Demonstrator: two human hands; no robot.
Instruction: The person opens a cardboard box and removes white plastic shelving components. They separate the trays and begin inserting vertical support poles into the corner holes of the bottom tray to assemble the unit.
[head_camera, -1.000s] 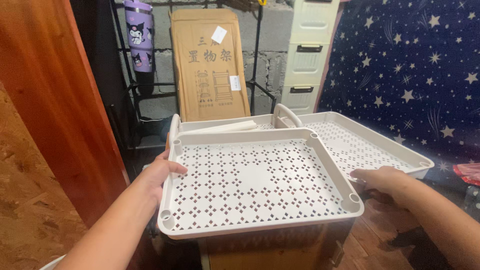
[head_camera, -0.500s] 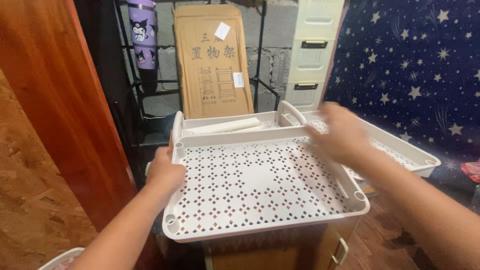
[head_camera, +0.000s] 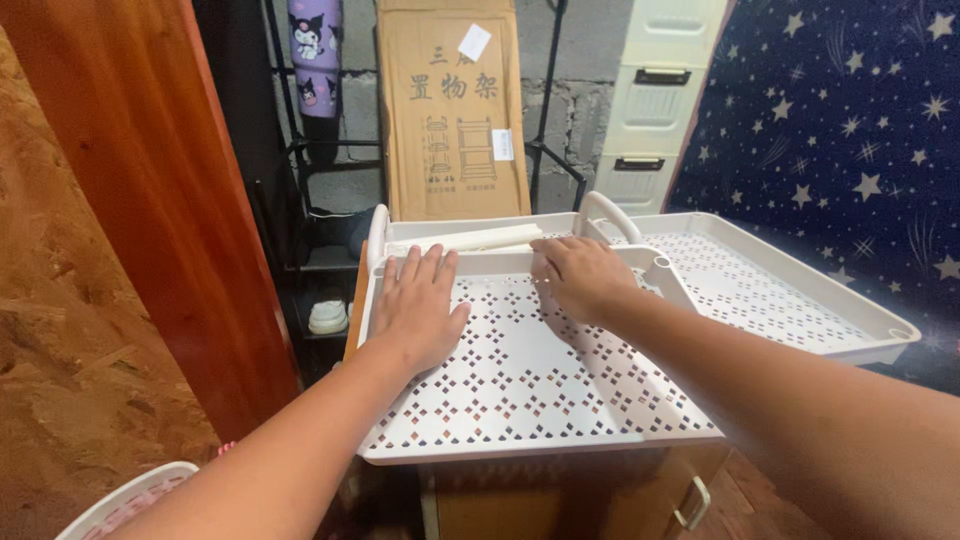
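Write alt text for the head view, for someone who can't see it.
Both hands, left hand and right hand, press flat on a white perforated plastic tray atop a wooden cabinet. A second matching tray sits to the right; a cardboard box stands behind.

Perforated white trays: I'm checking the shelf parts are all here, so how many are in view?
2. One perforated white tray lies in front under both hands, left hand and right hand flat on it. The second tray sits behind it to the right. More may be hidden beneath.

Wooden panel (head_camera: 150, 180) left — open above
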